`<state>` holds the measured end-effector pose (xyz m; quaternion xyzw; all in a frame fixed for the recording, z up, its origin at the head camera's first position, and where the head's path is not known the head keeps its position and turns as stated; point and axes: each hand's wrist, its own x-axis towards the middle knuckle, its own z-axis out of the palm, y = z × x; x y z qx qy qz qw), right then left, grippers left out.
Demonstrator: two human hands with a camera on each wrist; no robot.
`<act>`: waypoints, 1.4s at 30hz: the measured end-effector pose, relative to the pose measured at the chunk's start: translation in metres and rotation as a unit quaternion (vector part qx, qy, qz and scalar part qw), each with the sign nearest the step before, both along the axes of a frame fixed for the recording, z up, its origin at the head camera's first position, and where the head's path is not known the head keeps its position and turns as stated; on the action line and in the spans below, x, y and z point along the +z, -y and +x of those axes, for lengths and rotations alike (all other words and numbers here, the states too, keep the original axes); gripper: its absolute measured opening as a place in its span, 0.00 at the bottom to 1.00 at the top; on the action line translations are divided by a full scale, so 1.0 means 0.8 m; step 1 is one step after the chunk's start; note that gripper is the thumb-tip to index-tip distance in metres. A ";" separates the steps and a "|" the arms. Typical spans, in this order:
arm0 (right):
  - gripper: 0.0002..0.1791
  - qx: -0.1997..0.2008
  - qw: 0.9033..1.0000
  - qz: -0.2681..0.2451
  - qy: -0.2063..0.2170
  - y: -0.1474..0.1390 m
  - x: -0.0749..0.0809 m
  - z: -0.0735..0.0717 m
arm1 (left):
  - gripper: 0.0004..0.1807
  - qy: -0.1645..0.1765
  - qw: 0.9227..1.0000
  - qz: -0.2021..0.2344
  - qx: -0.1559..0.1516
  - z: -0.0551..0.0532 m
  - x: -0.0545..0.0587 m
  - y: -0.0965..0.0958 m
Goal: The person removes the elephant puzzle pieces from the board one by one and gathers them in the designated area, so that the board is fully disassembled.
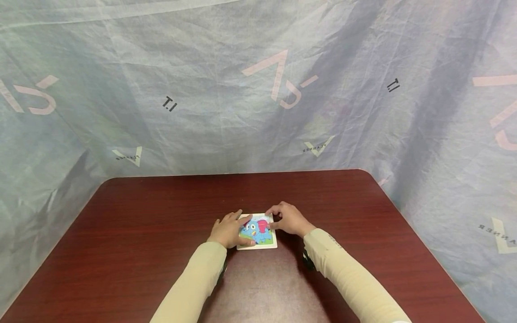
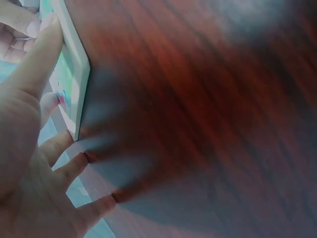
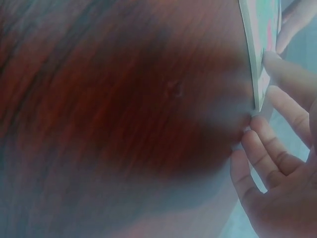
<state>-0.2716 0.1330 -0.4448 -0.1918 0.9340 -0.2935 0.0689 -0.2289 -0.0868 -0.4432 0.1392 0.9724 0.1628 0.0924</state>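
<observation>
A small square jigsaw puzzle (image 1: 260, 241) in a pale frame lies flat on the table, its picture a blue cartoon animal with pink ears. My left hand (image 1: 227, 231) spreads over its left side, thumb at the near edge and index finger toward the far edge. In the left wrist view, the other left fingers (image 2: 70, 170) reach down beside the frame (image 2: 81, 82). From the right, my right hand (image 1: 291, 220) touches the puzzle, index finger at the far right corner and thumb on the right side. The remaining right fingers (image 3: 262, 153) are bent loosely beside the frame.
The dark red wooden table (image 1: 161, 206) extends around the puzzle to rounded far corners. A grey cloth curtain (image 1: 218, 112) with printed letters hangs behind the table and along both sides.
</observation>
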 end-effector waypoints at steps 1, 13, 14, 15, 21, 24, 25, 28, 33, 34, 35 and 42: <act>0.16 0.003 1.000 0.000 -0.001 -0.001 0.000 0.000 | 0.46 0.000 1.000 0.002 0.001 0.000 0.001 0.000; 0.16 -0.005 1.000 0.004 -0.005 0.000 0.002 0.000 | 0.46 0.007 0.999 -0.006 0.036 0.004 0.007 -0.008; 0.16 -0.009 1.000 0.005 -0.005 0.000 0.002 0.000 | 0.46 0.008 0.999 -0.010 0.040 0.004 0.008 -0.009; 0.16 -0.011 1.000 0.007 -0.007 0.000 0.002 0.001 | 0.46 0.009 0.999 -0.014 0.046 0.004 0.009 -0.010; 0.15 -0.019 1.000 0.012 -0.015 0.002 0.003 0.002 | 0.47 0.006 0.998 -0.005 0.069 0.007 0.011 -0.013; 0.15 -0.029 0.999 0.012 -0.009 0.002 0.003 0.000 | 0.47 0.003 0.997 -0.002 0.073 0.007 0.012 -0.013; 0.15 -0.031 0.999 0.011 -0.006 0.003 0.003 0.000 | 0.47 0.004 0.997 -0.004 0.074 0.007 0.012 -0.013; 0.15 -0.037 0.999 0.015 -0.006 0.003 0.002 -0.001 | 0.47 0.005 0.997 -0.005 0.075 0.007 0.014 -0.014; 0.15 -0.036 0.999 0.018 -0.006 0.003 0.003 -0.001 | 0.46 0.008 0.997 -0.006 0.077 0.008 0.015 -0.014; 0.15 -0.036 0.999 0.019 -0.006 0.003 0.002 -0.002 | 0.46 0.009 0.997 -0.006 0.077 0.008 0.015 -0.014; 0.14 -0.036 0.999 0.018 -0.005 0.003 0.002 -0.002 | 0.46 0.009 0.997 -0.007 0.076 0.008 0.015 -0.014; 0.14 -0.037 0.999 0.013 -0.001 0.004 0.002 -0.002 | 0.46 0.016 0.997 -0.014 0.074 0.007 0.014 -0.015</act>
